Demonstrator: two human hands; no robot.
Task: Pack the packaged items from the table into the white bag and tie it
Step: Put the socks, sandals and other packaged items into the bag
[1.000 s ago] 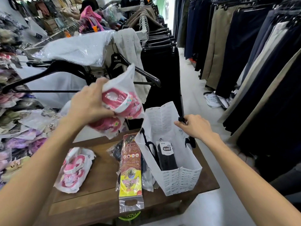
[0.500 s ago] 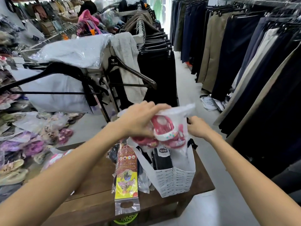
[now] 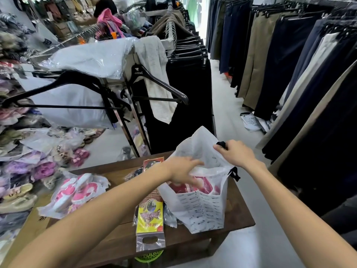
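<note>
The white bag with small black print stands on the right part of the wooden table. My right hand pinches its far rim by the black drawstring. My left hand reaches into the bag's mouth, resting on a clear packet of pink sandals that sits inside. Another packet of pink and white sandals lies on the table's left side. A long red and yellow packet lies beside the bag, over a dark packaged item.
A clothes rack with black hangers and dark trousers stands behind the table. More trousers hang along the right aisle. Piles of bagged shoes fill the left. A green basket peeks from under the table's front edge.
My left hand carried the pink sandal packet from above the table's left side across and down into the white bag. My right hand kept hold of the bag's rim.
</note>
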